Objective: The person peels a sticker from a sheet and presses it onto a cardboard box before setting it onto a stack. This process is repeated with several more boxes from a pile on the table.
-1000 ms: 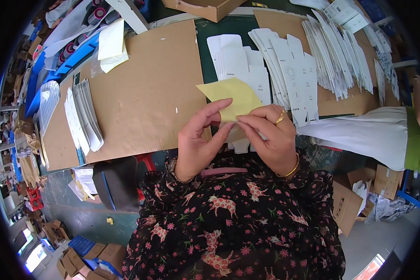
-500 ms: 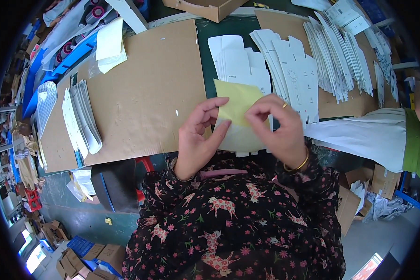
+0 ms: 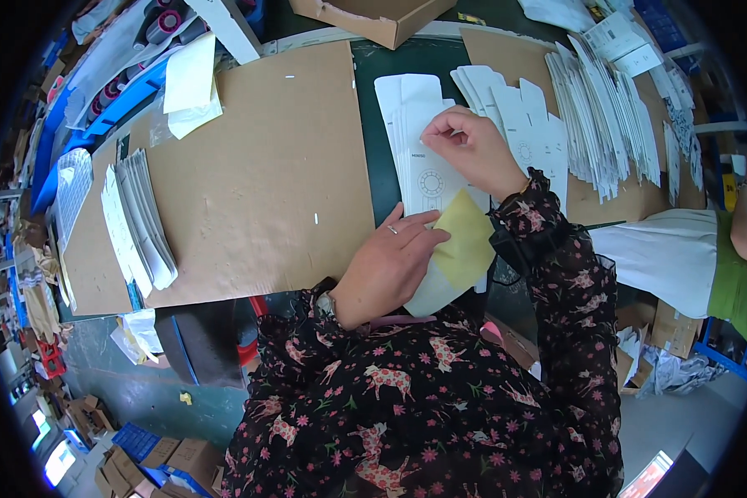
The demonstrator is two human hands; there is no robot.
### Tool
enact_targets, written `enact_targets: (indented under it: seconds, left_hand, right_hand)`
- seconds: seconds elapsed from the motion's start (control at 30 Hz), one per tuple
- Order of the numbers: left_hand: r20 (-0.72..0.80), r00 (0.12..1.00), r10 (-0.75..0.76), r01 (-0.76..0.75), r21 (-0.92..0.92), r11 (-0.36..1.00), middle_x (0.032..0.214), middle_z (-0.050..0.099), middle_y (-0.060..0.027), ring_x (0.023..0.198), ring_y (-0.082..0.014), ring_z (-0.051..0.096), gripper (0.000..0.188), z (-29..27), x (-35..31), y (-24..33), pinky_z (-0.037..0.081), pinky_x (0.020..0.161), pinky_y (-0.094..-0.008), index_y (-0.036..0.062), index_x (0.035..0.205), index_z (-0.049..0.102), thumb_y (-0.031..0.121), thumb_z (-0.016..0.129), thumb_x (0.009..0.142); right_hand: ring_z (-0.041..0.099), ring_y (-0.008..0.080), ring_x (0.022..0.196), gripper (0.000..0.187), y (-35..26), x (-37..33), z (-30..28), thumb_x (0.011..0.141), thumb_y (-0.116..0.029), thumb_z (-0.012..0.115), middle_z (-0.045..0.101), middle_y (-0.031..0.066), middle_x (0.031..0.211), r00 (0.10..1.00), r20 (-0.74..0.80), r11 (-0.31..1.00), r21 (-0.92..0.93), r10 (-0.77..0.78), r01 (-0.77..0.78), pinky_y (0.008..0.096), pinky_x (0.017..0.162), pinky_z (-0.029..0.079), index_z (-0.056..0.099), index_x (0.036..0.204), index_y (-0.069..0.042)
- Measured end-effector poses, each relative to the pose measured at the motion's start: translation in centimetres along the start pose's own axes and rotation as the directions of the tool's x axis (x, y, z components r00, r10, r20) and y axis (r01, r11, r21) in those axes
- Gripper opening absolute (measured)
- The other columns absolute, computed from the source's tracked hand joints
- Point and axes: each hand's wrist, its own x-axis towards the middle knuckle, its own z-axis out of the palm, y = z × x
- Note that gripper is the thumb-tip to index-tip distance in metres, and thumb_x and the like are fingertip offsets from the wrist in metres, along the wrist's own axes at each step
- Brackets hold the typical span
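I see left hand (image 3: pixel 386 270) holding yellow sheet (image 3: pixel 471 241) over flat white cartons (image 3: pixel 420 168); right hand (image 3: pixel 471 151) pinched over them, whether around anything I cannot tell.

Packing workshop; flat white cartons (image 3: pixel 427 170) (stacked); brown boxes (image 3: pixel 192 456)

Even, fairly bright light with only soft shadows covers the surface (image 3: pixel 249 166), while a glowing patch (image 3: pixel 60 461) at the lower left washes out to white, and fisheye curvature bends straight edges toward the dark rim, where details turn soft.
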Motion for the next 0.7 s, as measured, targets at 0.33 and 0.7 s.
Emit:
enact_targets:
  seconds: [0.33, 0.7]
  left_hand:
    - [0.028, 1.000, 0.000, 0.000, 0.016, 1.000, 0.127, 0.067, -0.0174, 0.135, -0.0341, 0.058, 0.035, 0.0, 0.1, -0.2, 0.040, 0.118, -0.0599, 0.0035, 0.125, 0.062, -0.002, 0.062, 0.091]
    - [0.001, 1.000, 0.011, -0.011, 0.038, 0.999, 0.116, 0.069, -0.0159, 0.133, -0.0344, 0.062, 0.033, 0.0, 0.3, 0.3, 0.042, 0.116, -0.0597, 0.0035, 0.124, 0.066, -0.005, 0.064, 0.092]
  right_hand:
    - [0.063, 0.0125, 0.091, 0.012, 0.9, 0.9, 1.0, 0.097, -0.013, 0.074, 0.066, 0.0028, 0.101, 0.999, 0.032, 0.999, -0.028, 0.039, -0.038, 0.0262, 0.082, 0.050, 0.074, 0.100, -0.001]
    - [0.063, 0.0128, 0.089, 0.009, 1.4, 0.7, 2.5, 0.092, -0.008, 0.077, 0.065, 0.0028, 0.099, 0.979, -0.062, 0.961, -0.213, -0.195, 0.178, 0.0263, 0.076, 0.051, 0.072, 0.096, -0.001]
